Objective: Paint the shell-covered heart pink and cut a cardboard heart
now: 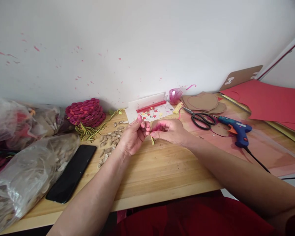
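In the head view my left hand (pixel 134 135) and my right hand (pixel 170 131) meet above the middle of the wooden table. Both are closed, fingertips pinched close together. A short end of yellow-green cord (pixel 152 141) hangs down between them; the rest of it is hidden by the fingers. To the left of my left hand, peanut shells (pixel 110 139) lie scattered on the table. Behind the hands is a white sheet (pixel 131 115) with small red and gold paper stars (pixel 151 113) and a red strip (pixel 151 106) on it.
At left are a stack of magenta shell-covered pieces (pixel 85 113) with cords, plastic bags (pixel 31 173) and a black phone (pixel 72 173). At right lie black-handled scissors (pixel 201 119), a blue glue gun (pixel 239 131) with its cable, cardboard hearts (pixel 203 101) and red paper (pixel 270 101). A pink-stained cup (pixel 175 96) stands by the wall.
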`<action>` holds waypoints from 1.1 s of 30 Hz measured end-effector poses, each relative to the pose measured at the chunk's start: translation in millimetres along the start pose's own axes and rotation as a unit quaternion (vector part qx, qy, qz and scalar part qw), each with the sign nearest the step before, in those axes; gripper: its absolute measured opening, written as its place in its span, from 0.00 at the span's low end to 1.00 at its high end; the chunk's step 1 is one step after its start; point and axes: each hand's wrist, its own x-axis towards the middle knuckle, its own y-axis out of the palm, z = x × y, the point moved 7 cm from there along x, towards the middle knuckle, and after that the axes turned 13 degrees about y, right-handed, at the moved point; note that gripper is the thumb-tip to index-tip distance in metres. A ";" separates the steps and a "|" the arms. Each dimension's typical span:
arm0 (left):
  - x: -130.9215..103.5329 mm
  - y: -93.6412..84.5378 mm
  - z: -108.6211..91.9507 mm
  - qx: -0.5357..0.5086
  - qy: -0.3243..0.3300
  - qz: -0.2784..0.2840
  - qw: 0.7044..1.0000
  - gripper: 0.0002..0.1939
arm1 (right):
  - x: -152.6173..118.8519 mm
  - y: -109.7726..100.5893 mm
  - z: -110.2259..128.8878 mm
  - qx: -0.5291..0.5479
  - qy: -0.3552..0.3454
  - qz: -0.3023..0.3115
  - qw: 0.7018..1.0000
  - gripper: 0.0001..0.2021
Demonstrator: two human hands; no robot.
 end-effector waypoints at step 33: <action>-6.1 -0.4 0.9 0.069 0.021 -0.030 0.997 0.23 | -7.4 -2.2 3.3 -0.075 -0.050 -0.123 0.988 0.15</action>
